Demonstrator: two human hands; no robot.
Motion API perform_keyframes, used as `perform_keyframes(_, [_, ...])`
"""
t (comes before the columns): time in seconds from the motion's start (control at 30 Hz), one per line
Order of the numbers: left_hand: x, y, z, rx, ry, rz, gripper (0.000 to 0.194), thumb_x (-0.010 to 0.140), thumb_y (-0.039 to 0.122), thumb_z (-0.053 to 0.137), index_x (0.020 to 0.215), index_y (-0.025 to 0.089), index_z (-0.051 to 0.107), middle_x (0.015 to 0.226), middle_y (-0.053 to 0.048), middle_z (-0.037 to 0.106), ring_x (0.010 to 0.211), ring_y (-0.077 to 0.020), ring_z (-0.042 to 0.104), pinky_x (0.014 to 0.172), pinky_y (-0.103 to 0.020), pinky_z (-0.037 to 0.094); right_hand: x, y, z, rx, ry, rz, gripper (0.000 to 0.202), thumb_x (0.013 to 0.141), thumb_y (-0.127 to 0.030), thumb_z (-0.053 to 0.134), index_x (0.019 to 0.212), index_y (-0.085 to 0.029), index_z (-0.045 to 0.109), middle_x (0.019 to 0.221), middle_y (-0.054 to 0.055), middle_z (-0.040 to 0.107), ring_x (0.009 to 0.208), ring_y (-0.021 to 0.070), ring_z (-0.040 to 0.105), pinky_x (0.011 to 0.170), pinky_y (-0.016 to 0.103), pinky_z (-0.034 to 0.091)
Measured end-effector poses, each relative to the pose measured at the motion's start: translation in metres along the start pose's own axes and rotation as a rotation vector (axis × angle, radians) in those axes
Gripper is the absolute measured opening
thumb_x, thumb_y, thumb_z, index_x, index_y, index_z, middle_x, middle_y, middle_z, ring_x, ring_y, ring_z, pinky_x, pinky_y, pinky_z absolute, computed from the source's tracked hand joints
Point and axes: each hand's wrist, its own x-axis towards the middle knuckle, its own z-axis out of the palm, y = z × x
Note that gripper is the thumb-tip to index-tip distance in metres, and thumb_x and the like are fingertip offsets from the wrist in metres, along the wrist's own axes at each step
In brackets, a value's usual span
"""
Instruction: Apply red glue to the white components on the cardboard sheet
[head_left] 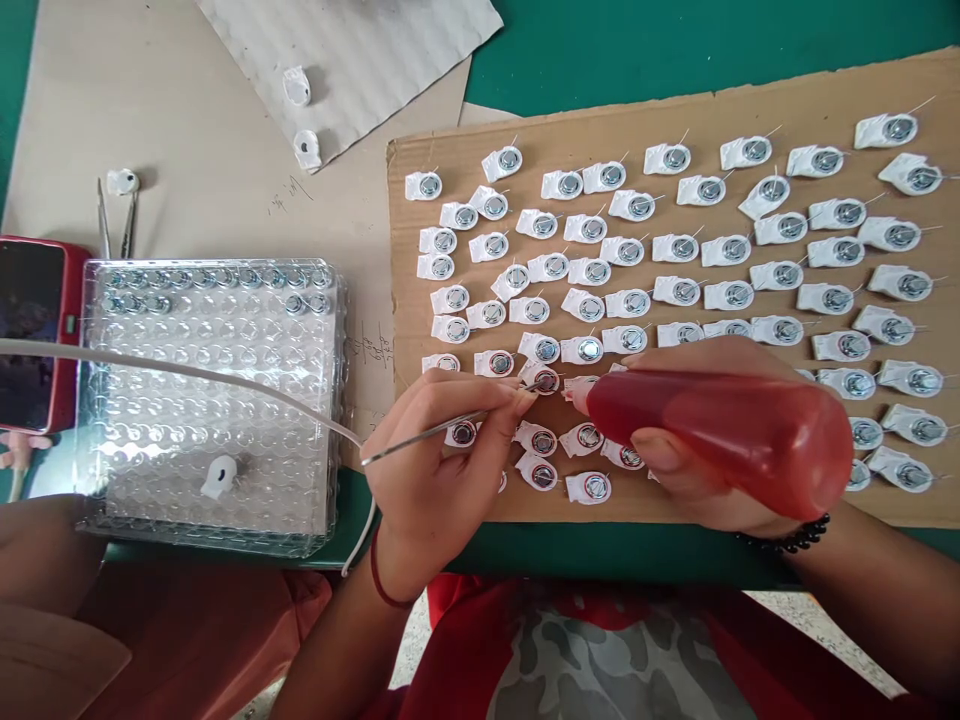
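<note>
Two forearms reach up past a red and camouflage shirt (600,665) that the lower edge cuts off. Our left hand (431,465) pinches a thin metal tool (427,438), its tip at a white-backed round part (546,382) near the lower middle of the cardboard (450,150); fingertips partly cover that part, so we cannot tell if they touch it. Our right hand (705,490) is wrapped around a red bottle (720,430), which hides several rows beneath; we cannot make out its nozzle clearly. At lower left, another person's arm (45,550) is cut off. Beyond it, a white cable (225,378) crosses a clear tray (217,425), where glare blurs many pockets. Past the tray's left side we see part of a phone (30,300). Farther off lie tweezers (129,235) and, cropped at the top, a pale sheet (360,60).
</note>
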Motion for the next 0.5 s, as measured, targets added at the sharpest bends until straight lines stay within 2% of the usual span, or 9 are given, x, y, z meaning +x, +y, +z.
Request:
perform_keyframes(0.27, [0.0003, 0.0022, 0.0021, -0.01, 0.031, -0.006, 0.022, 0.069, 0.005, 0.069, 0.081, 0.02, 0.058, 0.076, 0.005, 0.066, 0.072, -0.0103, 0.064, 0.063, -0.023, 0.053, 0.0005, 0.0017, -0.0006, -0.019, 0.096, -0.097, 0.035, 0.076, -0.052, 0.055, 0.076, -0.018, 0.065, 0.069, 0.005, 0.067, 0.059, 0.0163, 0.062, 0.052, 0.03, 0.052])
perform_keyframes(0.37, [0.0005, 0.002, 0.0011, -0.012, 0.009, -0.004, 0.024, 0.069, 0.004, 0.069, 0.082, 0.02, 0.058, 0.077, 0.005, 0.066, 0.072, -0.0112, 0.065, 0.063, -0.024, 0.053, 0.0006, 0.0015, -0.0005, -0.029, 0.161, -0.149, 0.029, 0.076, -0.047, 0.058, 0.08, -0.019, 0.061, 0.07, 0.004, 0.065, 0.057, 0.0146, 0.061, 0.051, 0.028, 0.051])
perform_keyframes(0.5, [0.0008, 0.0015, 0.0005, -0.018, -0.005, 0.009, 0.026, 0.068, 0.003, 0.069, 0.083, 0.021, 0.057, 0.078, 0.004, 0.066, 0.073, -0.012, 0.065, 0.063, -0.024, 0.053, -0.0011, 0.0006, -0.0015, -0.027, 0.141, -0.133, 0.021, 0.077, -0.043, 0.058, 0.084, -0.023, 0.058, 0.073, 0.003, 0.065, 0.059, 0.016, 0.061, 0.052, 0.03, 0.05])
